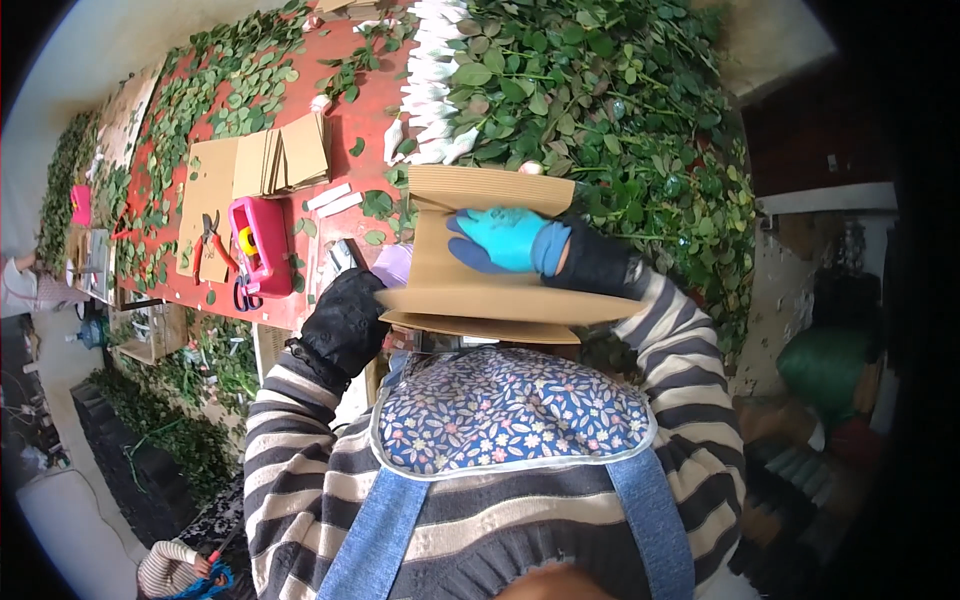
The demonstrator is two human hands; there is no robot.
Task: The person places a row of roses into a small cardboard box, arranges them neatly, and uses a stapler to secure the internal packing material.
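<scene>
While the cardboard [430, 262] was at the near edge of the bench [364, 168], the right hand [508, 240] was over it, maybe to flatten it, fingertips slightly apart; the left hand [343, 318] was beside it, fingers too hidden to tell.

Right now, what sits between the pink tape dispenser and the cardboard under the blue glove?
In the head view, a silvery object, a purple item and some leaves lie there.
</scene>
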